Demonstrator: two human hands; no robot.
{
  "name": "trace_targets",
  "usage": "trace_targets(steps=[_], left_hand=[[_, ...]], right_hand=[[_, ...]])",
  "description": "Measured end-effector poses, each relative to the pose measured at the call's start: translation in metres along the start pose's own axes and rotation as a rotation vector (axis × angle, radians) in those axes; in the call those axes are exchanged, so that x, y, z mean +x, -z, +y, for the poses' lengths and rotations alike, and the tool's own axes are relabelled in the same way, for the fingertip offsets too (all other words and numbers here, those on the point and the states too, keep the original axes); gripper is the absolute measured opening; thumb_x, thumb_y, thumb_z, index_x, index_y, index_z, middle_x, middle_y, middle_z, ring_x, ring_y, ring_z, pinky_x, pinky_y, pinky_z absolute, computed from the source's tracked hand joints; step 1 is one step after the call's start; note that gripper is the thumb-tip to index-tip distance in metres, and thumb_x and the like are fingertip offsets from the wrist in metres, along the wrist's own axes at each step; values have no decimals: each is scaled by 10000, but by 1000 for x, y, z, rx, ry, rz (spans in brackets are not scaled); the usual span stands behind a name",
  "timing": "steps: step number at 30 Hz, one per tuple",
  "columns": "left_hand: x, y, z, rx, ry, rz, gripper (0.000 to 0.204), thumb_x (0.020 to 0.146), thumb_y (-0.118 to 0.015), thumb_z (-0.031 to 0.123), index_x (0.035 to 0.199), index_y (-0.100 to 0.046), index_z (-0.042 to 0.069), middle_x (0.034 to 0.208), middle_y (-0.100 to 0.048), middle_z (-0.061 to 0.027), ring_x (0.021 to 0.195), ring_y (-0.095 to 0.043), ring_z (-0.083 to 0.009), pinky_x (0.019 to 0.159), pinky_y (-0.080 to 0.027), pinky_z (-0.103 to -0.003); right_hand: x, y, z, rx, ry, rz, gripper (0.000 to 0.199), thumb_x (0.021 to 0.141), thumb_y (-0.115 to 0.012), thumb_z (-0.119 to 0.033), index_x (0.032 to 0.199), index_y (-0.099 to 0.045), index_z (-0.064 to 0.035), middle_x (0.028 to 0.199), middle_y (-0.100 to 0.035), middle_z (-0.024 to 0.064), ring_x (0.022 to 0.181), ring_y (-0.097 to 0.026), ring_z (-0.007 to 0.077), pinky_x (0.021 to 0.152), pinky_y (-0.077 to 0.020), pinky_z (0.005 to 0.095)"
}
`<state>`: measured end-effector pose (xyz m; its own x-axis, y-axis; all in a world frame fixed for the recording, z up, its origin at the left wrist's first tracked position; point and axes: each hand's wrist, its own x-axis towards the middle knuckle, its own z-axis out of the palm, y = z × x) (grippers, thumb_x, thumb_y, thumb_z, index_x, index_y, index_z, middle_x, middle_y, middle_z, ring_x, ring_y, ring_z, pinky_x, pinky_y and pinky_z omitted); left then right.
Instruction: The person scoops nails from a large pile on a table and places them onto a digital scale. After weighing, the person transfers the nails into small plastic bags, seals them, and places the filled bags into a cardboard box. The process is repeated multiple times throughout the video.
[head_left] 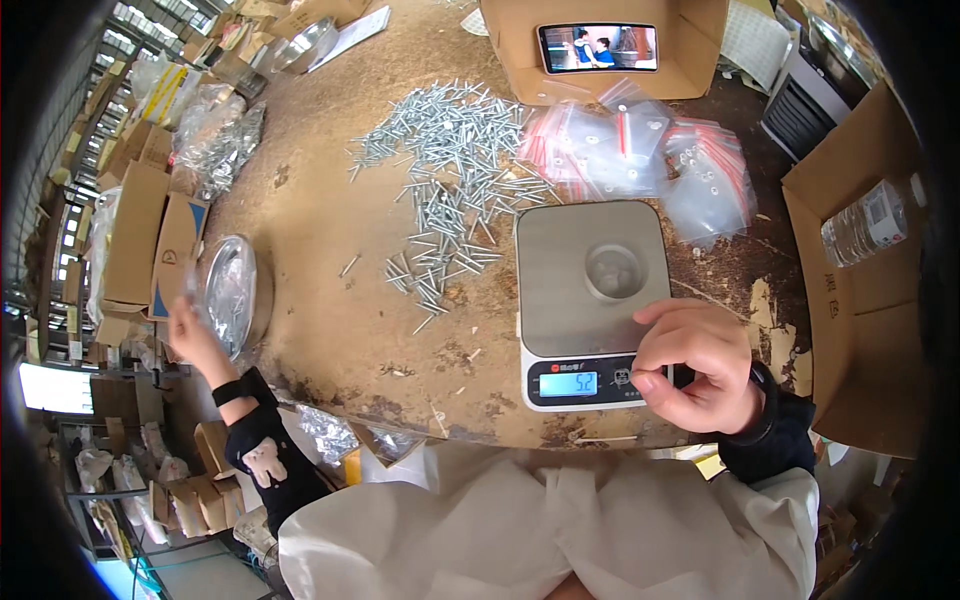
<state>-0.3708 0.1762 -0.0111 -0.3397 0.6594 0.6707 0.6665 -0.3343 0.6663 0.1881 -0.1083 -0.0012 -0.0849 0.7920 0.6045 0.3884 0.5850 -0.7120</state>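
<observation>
My right hand (697, 365) rests curled at the front right corner of a small digital scale (560, 300), its thumb on the button strip beside the lit blue display (568, 383). A small clear round cup (614, 271) sits on the steel platform. My left hand (190, 335) reaches out to the left past the table edge, next to a shiny metal bowl (235, 290), and seems to pinch a small clear bag, though it is blurred. A loose heap of silver screws (450, 170) lies on the worn brown table (330, 220) behind the scale.
A pile of small clear zip bags with red strips (650, 160) lies at the back right. A phone (598, 47) leans in a cardboard box (520, 40). A water bottle (865, 225) lies in a box at right. Cartons (140, 230) and bagged hardware (215, 140) crowd the left.
</observation>
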Motion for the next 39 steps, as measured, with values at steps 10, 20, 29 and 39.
trace_targets(steps=[10, 20, 29, 39], left_hand=[[-70, -51, 104, 350, -457, -371, 165, 910, -636, 153, 1024, -656, 36, 916, -660, -115, 796, -624, -282, 730, -497, -371], [-153, -132, 174, 163, -778, -1218, 1259, 589, -763, 693, 1492, -228, -2, 1517, -254, -258, 1414, -250, -429, 1139, -242, -509], [-152, -190, 195, -42, -941, -1139, 756, 728, -738, 544, 1261, -535, 48, 1274, -516, -148, 1196, -478, -344, 1008, -376, -441], [-152, -209, 198, 9, -1172, -977, 355, 787, -707, 371, 867, -568, 54, 881, -573, -101, 877, -547, -282, 862, -419, -399]], right_hand=[[0, 3, 3, -176, -17, 3, 92, 760, -698, -13, 809, -629, -50, 688, -606, 68, 632, -601, 276, 674, -514, 378], [3, 4, 1, -229, -29, 25, 122, 759, -676, 4, 863, -628, -39, 727, -605, 82, 622, -610, 237, 560, -459, 339], [1, 1, 5, -261, 62, -11, 131, 747, -695, -21, 862, -639, -52, 764, -624, 72, 643, -623, 261, 564, -483, 366], [0, 2, 3, -307, 85, -30, 113, 758, -697, -49, 859, -646, -58, 770, -621, 73, 668, -628, 283, 608, -515, 376]])
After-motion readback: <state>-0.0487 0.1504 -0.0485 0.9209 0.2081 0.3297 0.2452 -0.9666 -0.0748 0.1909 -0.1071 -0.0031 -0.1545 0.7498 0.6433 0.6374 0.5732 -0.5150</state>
